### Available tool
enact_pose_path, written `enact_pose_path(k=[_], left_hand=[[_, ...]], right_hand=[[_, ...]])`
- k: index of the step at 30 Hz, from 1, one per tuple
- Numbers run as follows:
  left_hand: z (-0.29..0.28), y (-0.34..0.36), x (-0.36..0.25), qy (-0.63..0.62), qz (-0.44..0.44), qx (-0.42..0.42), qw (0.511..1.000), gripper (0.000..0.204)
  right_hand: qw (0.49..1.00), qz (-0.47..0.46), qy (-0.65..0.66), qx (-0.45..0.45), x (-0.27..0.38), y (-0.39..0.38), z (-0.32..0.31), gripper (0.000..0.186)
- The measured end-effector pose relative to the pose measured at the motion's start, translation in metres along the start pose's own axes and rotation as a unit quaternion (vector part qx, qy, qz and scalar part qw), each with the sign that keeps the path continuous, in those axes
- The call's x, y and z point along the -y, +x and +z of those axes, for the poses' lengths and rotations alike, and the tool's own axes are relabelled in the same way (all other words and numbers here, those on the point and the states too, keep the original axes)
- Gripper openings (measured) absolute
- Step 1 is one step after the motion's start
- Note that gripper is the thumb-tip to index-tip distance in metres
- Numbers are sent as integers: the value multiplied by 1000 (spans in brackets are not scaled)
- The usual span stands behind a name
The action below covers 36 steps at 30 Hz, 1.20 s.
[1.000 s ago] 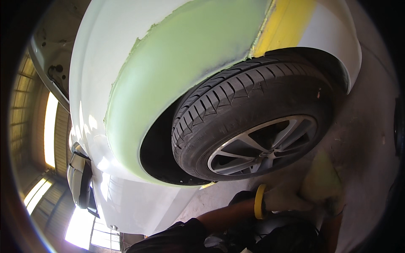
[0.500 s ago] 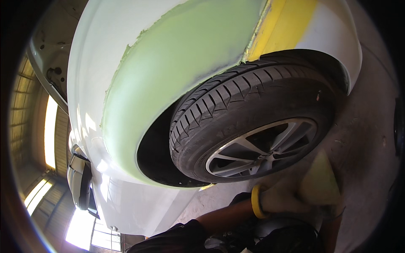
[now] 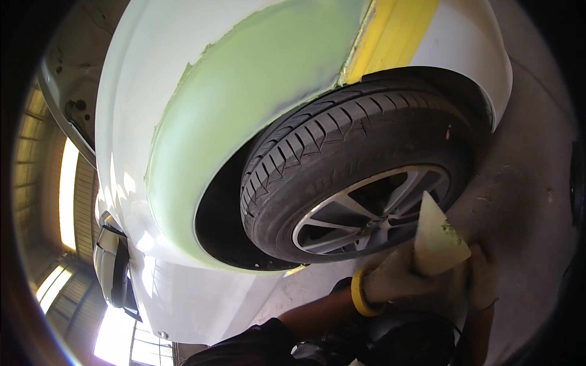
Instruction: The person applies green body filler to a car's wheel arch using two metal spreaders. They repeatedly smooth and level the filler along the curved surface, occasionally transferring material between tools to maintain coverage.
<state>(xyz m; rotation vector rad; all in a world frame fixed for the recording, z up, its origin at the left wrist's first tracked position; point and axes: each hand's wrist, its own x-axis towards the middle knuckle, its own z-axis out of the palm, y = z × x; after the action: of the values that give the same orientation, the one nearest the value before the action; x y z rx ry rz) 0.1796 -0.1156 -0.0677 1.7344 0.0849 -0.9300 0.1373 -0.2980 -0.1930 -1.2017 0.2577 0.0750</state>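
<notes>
My left hand (image 3: 397,277), in a pale glove with a yellow ring (image 3: 360,293) around its wrist, is closed on a flat, pale triangular piece (image 3: 436,238), apparently a filler spreader. Green residue marks one edge of it, and its tip points up in front of the wheel. Close to the piece's lower right corner is my right hand (image 3: 483,277), also gloved; its fingers are too dim to read. Beyond both hands stands a car wheel (image 3: 372,222) with a black tire (image 3: 348,152). Above the wheel arch, smooth green filler (image 3: 244,97) covers much of the white fender (image 3: 146,73).
Yellow masking tape (image 3: 390,36) runs along the seam beside the white bumper (image 3: 458,43). A side mirror (image 3: 113,262) juts out at the lower left. Grey floor (image 3: 525,201) lies right of the wheel. Bright windows (image 3: 116,329) show at the lower left.
The triangular piece has swung leftward and up, in front of the wheel, and shows more sharply. My right hand, earlier mostly hidden behind it, has come into sight. The whole view has shifted slightly.
</notes>
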Motion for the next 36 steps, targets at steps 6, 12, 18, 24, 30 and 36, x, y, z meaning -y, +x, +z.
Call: enact_pose_path(k=[6, 12, 18, 24, 30, 36], left_hand=[[-11, -39, 1, 41, 66, -65, 995, 53], [-26, -90, -5, 46, 117, -174, 977, 42], [-29, -106, -15, 115, 137, -199, 963, 34], [-30, -111, -6, 74, 132, -218, 964, 34], [-31, -112, -2, 56, 124, -228, 964, 30], [-32, -113, 4, 70, 134, -246, 957, 32]], right_hand=[[949, -184, 117, -230, 14, 9, 9, 41], [871, -487, 15, -62, 120, 41, 71, 18], [841, -538, -35, -55, 175, 63, 81, 12], [832, -551, -58, -16, 182, 61, 91, 15], [781, -609, -133, -1, 176, 58, 102, 19], [801, -594, -72, -14, 178, 63, 101, 19]])
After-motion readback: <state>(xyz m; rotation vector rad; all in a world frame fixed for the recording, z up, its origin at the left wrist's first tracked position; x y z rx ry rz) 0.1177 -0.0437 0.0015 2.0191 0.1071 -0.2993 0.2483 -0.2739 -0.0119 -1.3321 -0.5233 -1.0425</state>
